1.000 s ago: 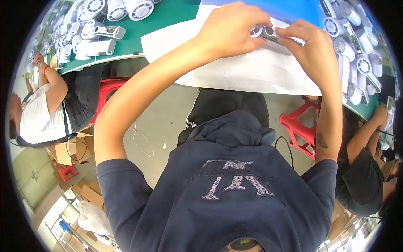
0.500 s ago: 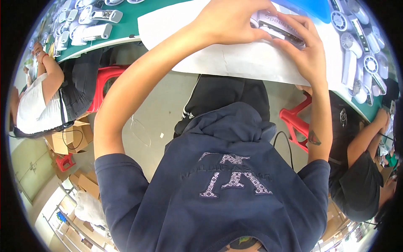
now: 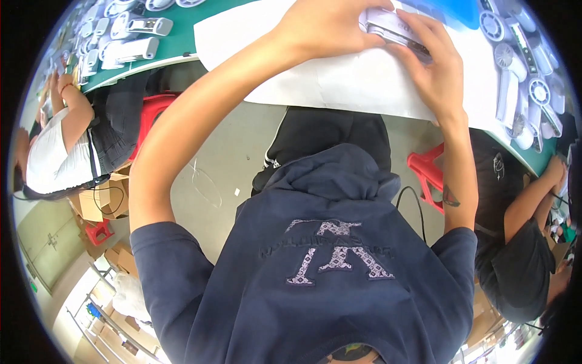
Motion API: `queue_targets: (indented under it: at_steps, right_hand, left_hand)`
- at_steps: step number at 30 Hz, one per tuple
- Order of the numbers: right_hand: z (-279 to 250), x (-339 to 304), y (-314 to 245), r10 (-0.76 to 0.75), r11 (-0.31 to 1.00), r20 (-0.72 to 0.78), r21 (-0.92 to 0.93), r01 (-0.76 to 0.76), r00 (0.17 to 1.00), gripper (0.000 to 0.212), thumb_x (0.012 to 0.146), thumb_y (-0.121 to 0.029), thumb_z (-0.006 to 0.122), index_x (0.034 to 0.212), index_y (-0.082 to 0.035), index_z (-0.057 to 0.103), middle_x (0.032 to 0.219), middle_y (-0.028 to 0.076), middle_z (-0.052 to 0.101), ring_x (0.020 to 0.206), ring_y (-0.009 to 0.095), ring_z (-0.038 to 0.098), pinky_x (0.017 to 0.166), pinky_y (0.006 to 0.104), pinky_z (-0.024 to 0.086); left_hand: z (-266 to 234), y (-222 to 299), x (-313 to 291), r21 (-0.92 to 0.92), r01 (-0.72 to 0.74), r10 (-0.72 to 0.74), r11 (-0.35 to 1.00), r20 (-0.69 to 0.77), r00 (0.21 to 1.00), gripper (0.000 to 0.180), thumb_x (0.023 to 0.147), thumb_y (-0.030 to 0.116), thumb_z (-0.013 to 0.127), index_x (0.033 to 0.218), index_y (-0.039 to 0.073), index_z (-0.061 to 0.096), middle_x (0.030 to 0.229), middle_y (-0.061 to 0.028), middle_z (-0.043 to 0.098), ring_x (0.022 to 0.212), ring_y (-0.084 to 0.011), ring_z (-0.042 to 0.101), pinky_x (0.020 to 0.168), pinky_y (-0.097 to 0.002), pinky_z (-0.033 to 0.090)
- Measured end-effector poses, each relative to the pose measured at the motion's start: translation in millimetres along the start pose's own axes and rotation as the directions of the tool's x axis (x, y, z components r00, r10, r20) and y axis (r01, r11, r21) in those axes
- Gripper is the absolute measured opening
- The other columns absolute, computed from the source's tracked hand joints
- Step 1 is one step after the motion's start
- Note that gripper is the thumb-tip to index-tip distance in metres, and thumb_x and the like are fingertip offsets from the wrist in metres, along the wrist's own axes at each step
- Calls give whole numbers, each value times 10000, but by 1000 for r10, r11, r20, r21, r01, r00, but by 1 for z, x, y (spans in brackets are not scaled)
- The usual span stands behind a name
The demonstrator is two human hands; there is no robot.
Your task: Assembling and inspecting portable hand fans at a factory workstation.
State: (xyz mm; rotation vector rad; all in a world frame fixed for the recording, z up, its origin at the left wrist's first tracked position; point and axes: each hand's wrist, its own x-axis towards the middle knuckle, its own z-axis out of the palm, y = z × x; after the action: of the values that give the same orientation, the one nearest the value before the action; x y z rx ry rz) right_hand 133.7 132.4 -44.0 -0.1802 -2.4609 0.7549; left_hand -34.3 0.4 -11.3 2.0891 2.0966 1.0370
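Observation:
Over the white paper sheet (image 3: 321,85) at the table's front, both hands hold a white plastic handheld fan part (image 3: 393,25). It is pale and long, with a dark gap along its near side and printing on top. My left hand (image 3: 330,30) closes on its left end, thumb along the near edge. From the right, my right hand (image 3: 433,67) grips the other end with bent fingers and thumb. Fingers hide much of the part, so its full shape does not show.
White handheld fans (image 3: 526,79) lie piled on the right of the green table (image 3: 180,33); more fans (image 3: 136,48) lie at the left. A blue bin (image 3: 451,12) stands just beyond my right hand. Co-workers sit on both sides, near red stools (image 3: 427,167).
The part has turned in my fingers, so less of its printed face shows. Both hands stay closed on it. The whole view has shifted slightly.

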Motion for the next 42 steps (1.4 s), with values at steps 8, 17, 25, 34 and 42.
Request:
queue_targets:
  at_steps: [8,17,25,34,42]
  right_hand:
    - [-34,11,25,158,917,117,350,-190,980,265,934,-114,592,1183,-49,657,1019,66,646,938,144,609,812,262,472]
    - [-23,16,-2,22,958,-13,287,-17,1000,533,781,-130,722,1284,-46,569,1226,115,588,1124,246,564,930,348,453]
    - [-2,12,-14,-60,989,164,141,37,985,489,798,-81,696,1275,-60,588,1188,140,601,1098,308,577,938,363,463]
    - [-1,0,-15,-72,997,109,43,67,991,494,796,-49,700,1277,-51,589,1182,124,611,1059,287,569,912,355,462]
    - [11,-8,-10,-152,988,-16,-42,151,988,465,791,-48,708,1245,-46,607,1208,131,618,1073,308,566,911,361,459]
  left_hand:
    - [-13,-15,-36,-9,-28,26,1000,-171,985,461,655,265,836,1065,88,721,1000,-84,660,935,-244,600,798,-341,487]
    - [-31,-6,-36,-80,67,-84,995,-248,965,448,662,214,853,1066,62,732,1004,-79,673,946,-212,612,817,-293,486]
    - [8,-2,-34,-36,32,-36,999,-115,993,373,686,180,795,1024,40,722,1006,-80,660,957,-263,577,842,-360,475]
    - [14,-6,-34,-57,-43,32,997,-189,982,345,729,256,765,1031,97,717,945,-32,678,898,-229,561,827,-360,451]
    - [3,-6,-26,-40,-173,164,984,-179,970,383,670,129,767,1028,24,682,948,-123,635,833,-297,550,730,-352,462]
